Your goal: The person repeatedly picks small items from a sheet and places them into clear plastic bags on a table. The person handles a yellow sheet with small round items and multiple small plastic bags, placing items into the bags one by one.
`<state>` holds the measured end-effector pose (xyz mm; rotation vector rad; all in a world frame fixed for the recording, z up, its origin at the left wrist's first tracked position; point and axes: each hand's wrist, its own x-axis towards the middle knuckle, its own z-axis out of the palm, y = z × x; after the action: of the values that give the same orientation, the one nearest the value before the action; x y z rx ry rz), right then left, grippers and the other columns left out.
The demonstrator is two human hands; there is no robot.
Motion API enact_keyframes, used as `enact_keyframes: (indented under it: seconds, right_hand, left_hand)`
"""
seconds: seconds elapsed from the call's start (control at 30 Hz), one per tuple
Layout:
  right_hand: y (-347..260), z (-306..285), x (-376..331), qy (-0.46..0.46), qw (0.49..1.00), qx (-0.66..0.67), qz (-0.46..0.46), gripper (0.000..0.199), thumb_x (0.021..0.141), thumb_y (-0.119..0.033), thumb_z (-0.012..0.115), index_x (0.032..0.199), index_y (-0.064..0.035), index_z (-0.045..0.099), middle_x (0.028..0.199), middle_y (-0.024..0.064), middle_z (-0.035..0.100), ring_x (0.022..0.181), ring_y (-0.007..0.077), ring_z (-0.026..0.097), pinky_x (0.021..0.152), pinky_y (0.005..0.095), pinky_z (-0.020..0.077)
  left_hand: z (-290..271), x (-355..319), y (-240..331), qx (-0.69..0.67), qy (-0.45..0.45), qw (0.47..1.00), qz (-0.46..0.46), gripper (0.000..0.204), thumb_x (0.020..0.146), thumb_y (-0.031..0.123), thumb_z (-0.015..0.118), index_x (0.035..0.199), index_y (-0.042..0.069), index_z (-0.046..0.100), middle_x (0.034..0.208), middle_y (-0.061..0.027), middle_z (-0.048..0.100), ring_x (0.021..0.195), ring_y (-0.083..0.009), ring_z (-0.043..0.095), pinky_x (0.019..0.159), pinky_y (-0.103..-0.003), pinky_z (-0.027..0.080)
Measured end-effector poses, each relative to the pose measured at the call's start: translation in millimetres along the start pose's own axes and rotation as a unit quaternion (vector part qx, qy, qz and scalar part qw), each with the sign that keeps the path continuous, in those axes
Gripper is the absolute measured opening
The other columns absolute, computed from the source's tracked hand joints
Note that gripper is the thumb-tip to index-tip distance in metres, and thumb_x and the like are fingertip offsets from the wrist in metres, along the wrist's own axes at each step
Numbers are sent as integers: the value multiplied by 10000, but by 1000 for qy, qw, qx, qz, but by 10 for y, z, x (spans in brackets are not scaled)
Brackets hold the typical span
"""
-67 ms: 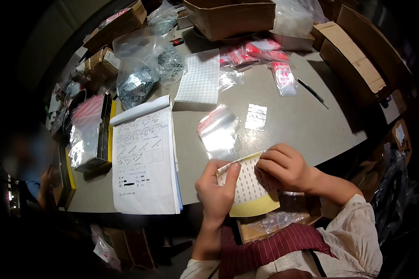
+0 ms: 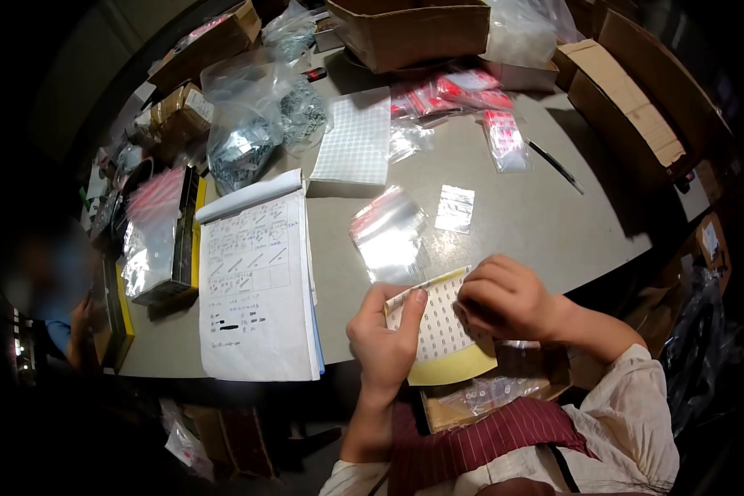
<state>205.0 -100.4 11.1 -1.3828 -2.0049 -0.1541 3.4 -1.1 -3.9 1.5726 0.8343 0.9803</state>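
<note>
My left hand [image 2: 382, 335] grips a sheet of small stickers [image 2: 441, 331] by its upper left part, thumb on the face and fingers behind. The sheet has rows of tiny dark prints on white and a bare yellow strip at its near end. Curled at its right edge is my right hand [image 2: 508, 298], with the fingers pressed together. Its fingertips are hidden, so whatever they pinch does not show. Just beyond the hands lie a stack of clear zip bags [image 2: 391, 236] and a single small zip bag [image 2: 455, 208].
Left of my hands is a notepad [image 2: 252, 281]. Farther back are a white dotted sheet [image 2: 351, 136], bags of metal parts [image 2: 244, 145], red-and-clear packets [image 2: 450, 91] and a pen [image 2: 556, 167]. A cardboard box [image 2: 413, 33] stands behind. An open box [image 2: 504, 384] sits under the sticker sheet.
My right hand has shifted very slightly to the right along the sheet's edge. My left hand and the sheet look the same.
</note>
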Motion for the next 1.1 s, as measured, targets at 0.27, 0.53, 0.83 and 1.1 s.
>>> enact_keyframes:
  seconds: [0.27, 0.53, 0.83, 1.1]
  right_hand:
    - [861, -258, 741, -199, 942, 55, 266, 277, 841, -234, 690, 951, 20, 672, 823, 216, 673, 792, 405, 655, 728, 467, 519]
    - [1006, -356, 1161, -373, 876, -132, 275, 321, 848, -278, 758, 856, 33, 676, 841, 225, 694, 831, 390, 681, 738, 455, 511]
    - [1014, 179, 1464, -240, 937, 192, 166, 205, 850, -93, 711, 979, 21, 600, 833, 152, 651, 749, 263, 611, 706, 386, 493]
    - [1300, 65, 1293, -282, 922, -35, 264, 494, 806, -333, 851, 1036, 38, 619, 968, 238, 679, 924, 400, 668, 778, 458, 501]
  left_hand:
    - [-12, 4, -23, 26, -14, 999, 41, 157, 915, 150, 779, 930, 12, 706, 781, -112, 739, 709, -154, 691, 664, -304, 533]
    - [-26, -12, 43, 26, -46, 998, 39, 156, 916, 145, 778, 937, 8, 707, 803, -112, 745, 712, -149, 707, 647, -292, 531]
    - [-48, -54, 7, -20, -32, 998, 52, 118, 912, 47, 756, 943, -31, 674, 834, -77, 728, 763, -93, 655, 666, -251, 521]
    - [-55, -59, -10, 2, -42, 997, 65, 129, 920, 82, 774, 965, -8, 693, 810, -73, 734, 728, -99, 675, 653, -252, 526]
